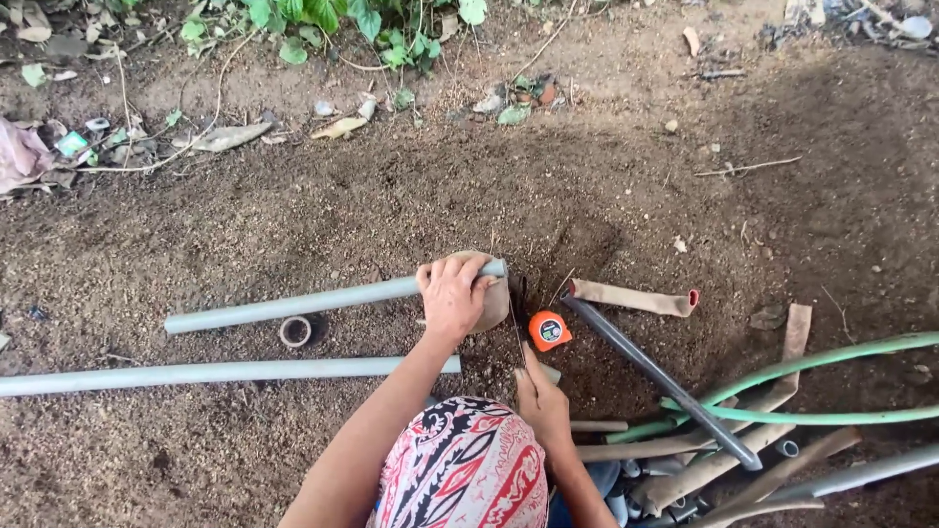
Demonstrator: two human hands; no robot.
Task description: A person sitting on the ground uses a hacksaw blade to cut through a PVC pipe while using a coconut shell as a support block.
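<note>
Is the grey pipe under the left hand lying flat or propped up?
Propped at one end: the grey pipe rests on a block under the left hand.

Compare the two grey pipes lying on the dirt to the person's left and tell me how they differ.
The upper grey pipe is gripped near its right end by the left hand; the lower grey pipe lies untouched. The upper pipe tilts up to the right; the lower runs almost level. The upper pipe's left end shows; the lower runs off the left edge. Both are plain grey, round and straight.
</note>
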